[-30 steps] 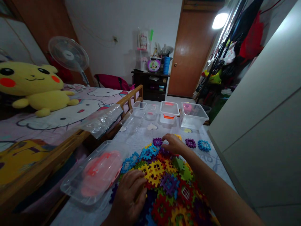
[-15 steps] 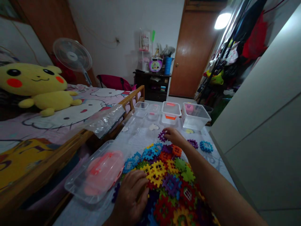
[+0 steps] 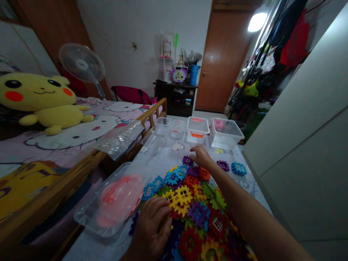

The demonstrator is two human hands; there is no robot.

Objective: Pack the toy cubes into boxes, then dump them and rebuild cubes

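Observation:
A heap of colourful plastic interlocking blocks (image 3: 182,195), square with toothed edges and some with window grids, covers the near middle of the table. At the heap's left side rests my left hand (image 3: 152,224), its fingers loosely bent and the thumb apart from them; no block shows in its grasp. Beyond the heap, my right hand (image 3: 201,156) is open, thumb and index finger apart. A purple block (image 3: 187,160) lies just left of its fingertips; whether they still touch it I cannot tell. To the right lie another purple block (image 3: 223,166) and a blue block (image 3: 238,168).
Clear plastic boxes, including one with orange latches (image 3: 197,135) and a larger one (image 3: 227,135), stand along the table's far end. A clear lid with a pink piece (image 3: 119,199) lies left of the heap. A wooden bed rail (image 3: 67,185) runs along the left.
The purple block in my right hand has come down onto the table and been let go, and the fingers have spread. My left hand stays almost still.

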